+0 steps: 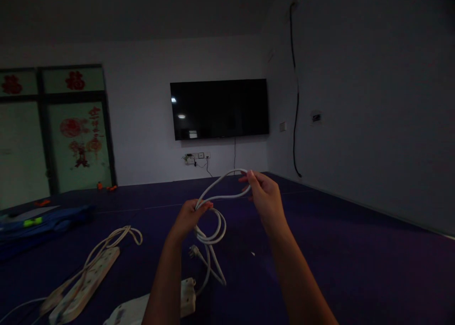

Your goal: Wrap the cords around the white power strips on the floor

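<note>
The left hand (190,217) pinches the white cord (227,197), probably to keep its coils bunched — the right hand (265,192) grips a loop's end, seemingly holding it stretched — above the purple surface (337,268), near a power strip (187,296).

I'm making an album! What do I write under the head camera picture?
Left hand and right hand hold up a looped white cord over a purple surface.

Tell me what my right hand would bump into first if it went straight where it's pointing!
Your right hand pinches the white cable; past that, the way looks free, probably to the television or the far wall, but depth is unclear.
</note>
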A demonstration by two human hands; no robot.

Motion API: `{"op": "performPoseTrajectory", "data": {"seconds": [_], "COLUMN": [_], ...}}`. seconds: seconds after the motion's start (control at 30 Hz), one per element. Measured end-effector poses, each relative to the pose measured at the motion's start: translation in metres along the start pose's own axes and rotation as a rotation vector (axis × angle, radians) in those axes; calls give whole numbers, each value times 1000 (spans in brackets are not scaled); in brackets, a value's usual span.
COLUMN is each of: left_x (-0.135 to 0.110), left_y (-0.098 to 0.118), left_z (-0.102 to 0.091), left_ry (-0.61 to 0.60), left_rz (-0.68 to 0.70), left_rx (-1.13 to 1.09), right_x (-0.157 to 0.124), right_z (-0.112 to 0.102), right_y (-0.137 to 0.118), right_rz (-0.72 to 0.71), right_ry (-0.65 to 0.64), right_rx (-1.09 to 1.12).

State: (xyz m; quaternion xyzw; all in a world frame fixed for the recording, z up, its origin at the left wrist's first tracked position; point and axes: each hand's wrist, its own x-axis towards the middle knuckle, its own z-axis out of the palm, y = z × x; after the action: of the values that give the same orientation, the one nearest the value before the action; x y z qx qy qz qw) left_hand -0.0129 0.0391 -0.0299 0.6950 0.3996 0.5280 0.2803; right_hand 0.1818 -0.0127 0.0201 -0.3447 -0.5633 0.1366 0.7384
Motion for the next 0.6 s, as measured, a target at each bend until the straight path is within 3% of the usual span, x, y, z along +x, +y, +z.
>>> {"op": "performPoseTrajectory", "data": {"seconds": [0.1, 0.47, 0.6], "left_x": [-1, -2, -2], "left_y": [4, 8, 7], "left_z": [-11, -37, -49], "left_ry": [152, 803, 998], "left_rz": [19, -64, -88], "left_rx": [-49, -316, -428], "right_x": [2, -20, -36], "right_z": [3, 46, 63], "right_y": [16, 57, 76], "right_rz": [16, 162, 35], "right_ry": [-60, -519, -865], "right_rx": [-38, -105, -234]}}
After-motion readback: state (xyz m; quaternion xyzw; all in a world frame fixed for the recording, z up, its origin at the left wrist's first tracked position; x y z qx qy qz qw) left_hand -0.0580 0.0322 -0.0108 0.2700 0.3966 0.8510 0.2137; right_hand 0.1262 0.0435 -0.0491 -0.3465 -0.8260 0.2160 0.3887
